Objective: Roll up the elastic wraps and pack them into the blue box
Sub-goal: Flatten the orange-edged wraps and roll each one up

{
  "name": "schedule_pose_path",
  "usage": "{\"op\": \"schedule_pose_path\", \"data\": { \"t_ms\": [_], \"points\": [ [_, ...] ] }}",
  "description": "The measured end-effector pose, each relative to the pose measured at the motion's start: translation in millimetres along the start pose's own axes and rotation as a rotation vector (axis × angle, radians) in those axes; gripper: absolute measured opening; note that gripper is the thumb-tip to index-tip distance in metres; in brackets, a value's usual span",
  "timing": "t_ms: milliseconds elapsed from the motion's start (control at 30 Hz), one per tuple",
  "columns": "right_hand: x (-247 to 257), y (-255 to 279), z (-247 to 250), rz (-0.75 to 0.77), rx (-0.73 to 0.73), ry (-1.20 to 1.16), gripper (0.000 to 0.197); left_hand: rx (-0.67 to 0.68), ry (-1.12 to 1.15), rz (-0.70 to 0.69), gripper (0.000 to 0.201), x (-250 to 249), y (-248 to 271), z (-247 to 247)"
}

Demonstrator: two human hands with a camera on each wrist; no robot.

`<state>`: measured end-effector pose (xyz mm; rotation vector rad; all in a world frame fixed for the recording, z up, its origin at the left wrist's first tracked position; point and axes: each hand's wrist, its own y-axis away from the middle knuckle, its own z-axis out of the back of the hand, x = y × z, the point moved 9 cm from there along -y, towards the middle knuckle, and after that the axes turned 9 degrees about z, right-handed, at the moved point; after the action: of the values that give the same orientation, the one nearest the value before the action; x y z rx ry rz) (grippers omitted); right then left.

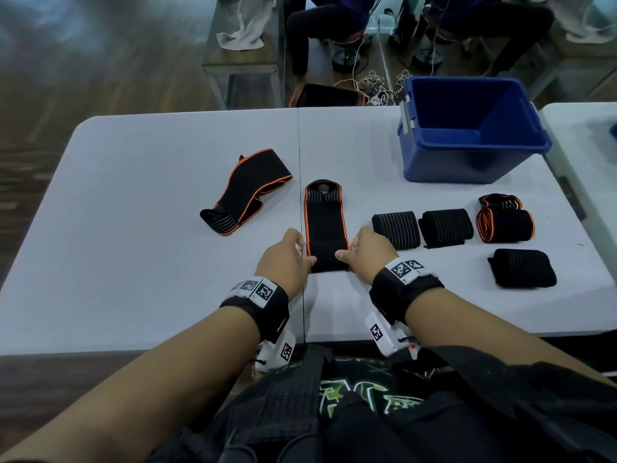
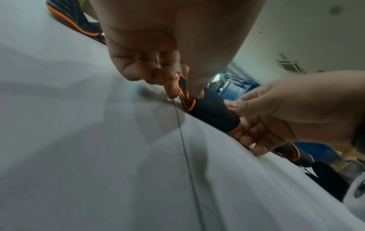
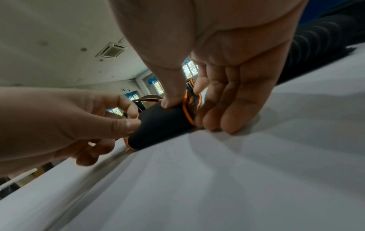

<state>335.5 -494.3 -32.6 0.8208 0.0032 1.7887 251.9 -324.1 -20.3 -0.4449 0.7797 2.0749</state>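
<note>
A black elastic wrap with orange edging (image 1: pixel 325 225) lies lengthwise at the middle of the white table (image 1: pixel 133 228), its near end rolled up. My left hand (image 1: pixel 306 252) pinches the roll's left end and my right hand (image 1: pixel 347 248) pinches its right end. The wrist views show the roll (image 2: pixel 213 111) (image 3: pixel 158 125) lying on the table with a thumb on top at each end. The blue box (image 1: pixel 444 162) stands open at the far right; I see nothing inside it. Another orange-edged wrap (image 1: pixel 247 192) lies unrolled to the left.
Rolled wraps lie right of my hands: two black striped ones (image 1: pixel 396 228) (image 1: pixel 447 227), an orange-edged one (image 1: pixel 507 225) and a black one (image 1: pixel 522 267) nearer the front edge. A second table (image 1: pixel 584 135) adjoins on the right. A seated person (image 1: pixel 320 25) and floor cables (image 1: pixel 370 85) are beyond.
</note>
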Motion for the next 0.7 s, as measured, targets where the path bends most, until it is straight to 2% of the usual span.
{"op": "schedule_pose_path", "data": {
  "t_ms": [133, 267, 367, 500, 633, 700],
  "points": [
    [15, 10, 7, 0.150, -0.072, 0.038, 0.036, -0.010, -0.078, -0.104, 0.022, -12, 2, 1],
    [20, 9, 2, 0.177, -0.076, 0.103, 0.029, 0.003, -0.178, -0.136, 0.030, -16, 2, -1],
    [12, 8, -4, 0.182, -0.052, 0.068, 0.042, 0.065, -0.130, -0.123, 0.047, -9, 1, -3],
    [-3, 9, -17, 0.220, 0.021, -0.030, 0.075, 0.142, -0.153, -0.124, 0.065, 3, -6, -6],
    [-4, 11, -18, 0.249, 0.050, -0.010, 0.081, 0.113, -0.141, -0.125, 0.061, 4, -11, -10],
    [-2, 13, -13, 0.253, 0.037, -0.068, 0.075, 0.108, -0.138, -0.125, 0.059, 5, -12, -13]
  ]
}}
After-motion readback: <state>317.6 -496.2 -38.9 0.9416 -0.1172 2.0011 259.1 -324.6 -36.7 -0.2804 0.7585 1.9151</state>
